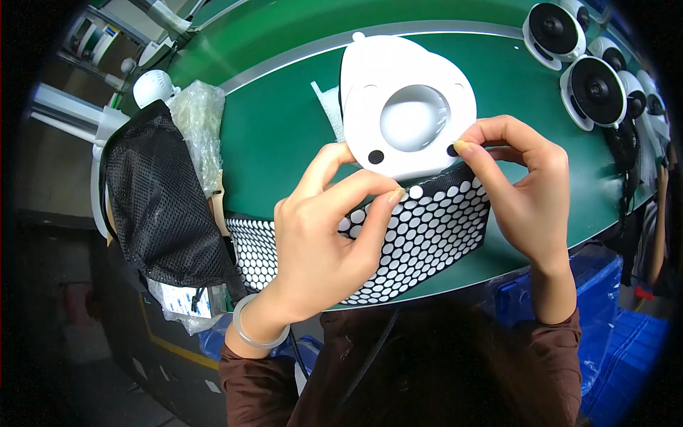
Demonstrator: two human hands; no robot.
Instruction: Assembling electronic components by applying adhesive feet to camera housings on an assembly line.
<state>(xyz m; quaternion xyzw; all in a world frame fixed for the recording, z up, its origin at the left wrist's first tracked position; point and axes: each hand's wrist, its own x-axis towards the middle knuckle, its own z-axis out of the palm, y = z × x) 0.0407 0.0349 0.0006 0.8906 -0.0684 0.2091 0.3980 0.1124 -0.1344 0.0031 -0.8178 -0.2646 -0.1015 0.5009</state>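
Observation:
A white plastic housing [359,117] with a large round recess stands tilted on the table in front of me. One round black pad [376,156] sits at its lower left corner. At the lower right corner, the thumb and index finger of my right hand [530,178] close on another black pad [451,150]. My left hand [324,228] pinches thumb and index together beside a white dot; whatever is between those fingertips is too small to make out. Another left finger reaches the housing's left edge. Below lies a black sheet [434,238] covered with rows of white round dots, partly hidden by my left hand.
A black mesh bag [163,206] and clear plastic wrapping [199,124] lie at the left. Several white cameras with black round fronts [596,91] stand at the far right of the green table [270,142]. Blue plastic [597,285] lies beyond the near right edge.

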